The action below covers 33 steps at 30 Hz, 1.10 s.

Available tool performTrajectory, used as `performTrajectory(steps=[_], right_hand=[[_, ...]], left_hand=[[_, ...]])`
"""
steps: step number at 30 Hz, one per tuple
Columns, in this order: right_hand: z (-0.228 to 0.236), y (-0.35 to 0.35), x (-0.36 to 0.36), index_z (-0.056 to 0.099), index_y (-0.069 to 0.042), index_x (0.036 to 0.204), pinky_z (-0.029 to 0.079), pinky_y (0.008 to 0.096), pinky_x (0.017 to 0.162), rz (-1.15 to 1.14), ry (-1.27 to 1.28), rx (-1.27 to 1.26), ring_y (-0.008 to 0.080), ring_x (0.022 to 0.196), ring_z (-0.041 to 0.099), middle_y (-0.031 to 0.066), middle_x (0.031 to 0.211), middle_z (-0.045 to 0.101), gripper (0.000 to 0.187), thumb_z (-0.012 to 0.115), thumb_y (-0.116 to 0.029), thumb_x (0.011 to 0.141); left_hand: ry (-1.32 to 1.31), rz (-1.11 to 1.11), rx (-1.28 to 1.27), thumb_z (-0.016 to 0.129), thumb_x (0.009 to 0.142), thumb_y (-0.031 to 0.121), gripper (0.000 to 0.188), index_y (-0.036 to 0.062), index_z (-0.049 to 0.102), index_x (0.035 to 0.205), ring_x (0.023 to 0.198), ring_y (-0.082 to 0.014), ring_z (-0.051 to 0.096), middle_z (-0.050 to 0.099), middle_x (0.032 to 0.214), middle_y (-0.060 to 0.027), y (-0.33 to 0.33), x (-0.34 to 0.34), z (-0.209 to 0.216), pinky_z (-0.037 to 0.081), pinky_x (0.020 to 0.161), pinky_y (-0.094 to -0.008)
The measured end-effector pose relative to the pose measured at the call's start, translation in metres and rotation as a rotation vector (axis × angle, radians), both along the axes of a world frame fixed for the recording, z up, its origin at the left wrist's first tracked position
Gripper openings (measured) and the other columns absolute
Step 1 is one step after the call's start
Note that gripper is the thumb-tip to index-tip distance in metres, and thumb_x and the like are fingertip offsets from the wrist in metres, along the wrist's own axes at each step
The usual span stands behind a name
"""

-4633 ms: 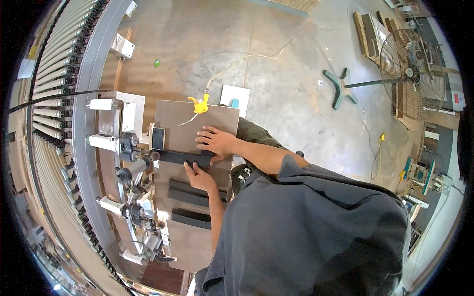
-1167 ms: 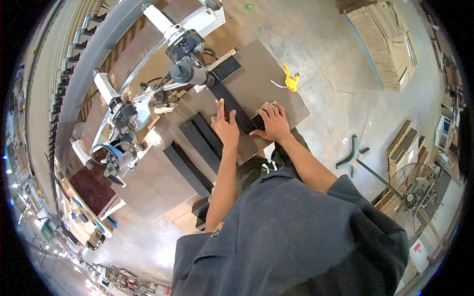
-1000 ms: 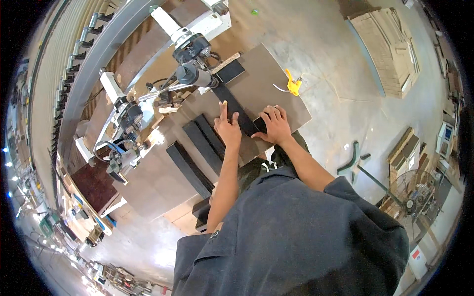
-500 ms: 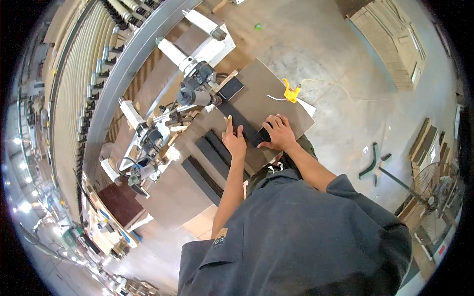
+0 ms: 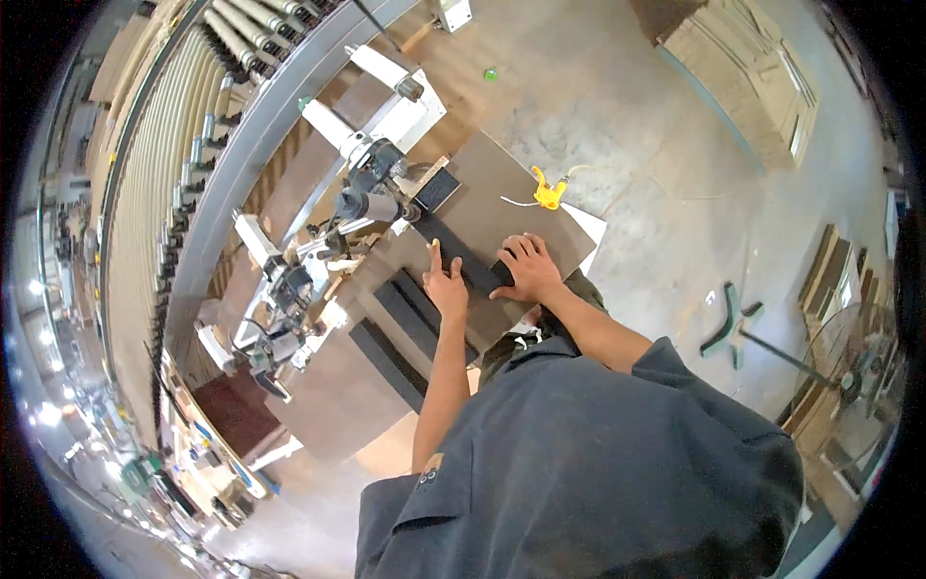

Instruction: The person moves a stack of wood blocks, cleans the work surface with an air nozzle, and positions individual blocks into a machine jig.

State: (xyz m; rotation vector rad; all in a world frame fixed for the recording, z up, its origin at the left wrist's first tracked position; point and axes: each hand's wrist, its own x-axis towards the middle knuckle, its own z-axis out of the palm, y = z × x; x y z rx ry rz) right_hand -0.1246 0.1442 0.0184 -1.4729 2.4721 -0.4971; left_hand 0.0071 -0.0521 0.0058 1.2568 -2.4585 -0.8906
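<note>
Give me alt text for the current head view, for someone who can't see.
A person's left hand touches a long dark strip on a brown panel, and the right hand grasps a dark block at the strip's near end. Its far end lies by a machine head.

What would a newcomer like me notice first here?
Probably the bright yellow tool, near the brown board's upper-right edge. Next, at mid-picture, the left hand at a long black strip and the right hand on a small black block. A caged fan stands far right.
</note>
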Motion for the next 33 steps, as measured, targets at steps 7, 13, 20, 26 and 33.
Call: performTrajectory(steps=[7,13,20,26,33], right_hand=[[0.004,0.003,0.003,0.063,-0.006,0.144,0.032,0.0655,0.132,0.003,0.034,-0.122,0.0413,0.149,0.051,0.0172,0.150,0.059,0.101,0.084,-0.083,0.082],[0.001,-0.001,0.003,0.061,-0.006,0.144,0.032,0.0662,0.128,0.061,0.095,-0.195,0.0425,0.146,0.051,0.0167,0.147,0.059,0.106,0.088,-0.083,0.076],[0.009,0.006,-0.002,0.058,-0.006,0.151,0.029,0.0669,0.132,0.136,0.037,-0.186,0.0423,0.151,0.049,0.0172,0.152,0.058,0.109,0.084,-0.085,0.080],[0.013,0.007,-0.006,0.056,-0.007,0.155,0.031,0.0629,0.131,0.266,0.064,-0.202,0.0415,0.152,0.049,0.0168,0.153,0.058,0.107,0.088,-0.078,0.082],[0.010,0.014,-0.005,0.059,-0.011,0.155,0.032,0.0634,0.131,0.177,0.062,-0.158,0.0422,0.151,0.050,0.0162,0.153,0.057,0.098,0.085,-0.076,0.088]], left_hand=[[-0.058,0.007,-0.099,0.080,0.104,0.036,0.077,0.0179,0.055,0.174,0.132,-0.0511,0.069,0.048,0.182,-0.0197,0.028,-0.019,0.013,0.056,0.114,-0.0595],[-0.113,0.064,-0.345,0.084,0.097,0.037,0.084,0.0179,0.054,0.173,0.125,-0.0476,0.075,0.049,0.174,-0.0347,0.048,-0.032,0.009,0.060,0.108,-0.0539],[-0.088,0.121,-0.268,0.088,0.088,0.034,0.082,0.0199,0.063,0.165,0.110,-0.0475,0.080,0.053,0.171,-0.0315,0.039,-0.032,0.011,0.064,0.103,-0.0525],[-0.017,0.222,-0.175,0.091,0.079,0.031,0.083,0.0188,0.069,0.158,0.118,-0.0457,0.077,0.061,0.165,-0.0266,0.035,-0.011,0.029,0.064,0.102,-0.0523],[0.090,0.238,-0.299,0.085,0.080,0.031,0.067,0.0165,0.076,0.145,0.118,-0.0425,0.075,0.066,0.158,-0.0220,0.066,0.080,0.055,0.058,0.105,-0.0516]])
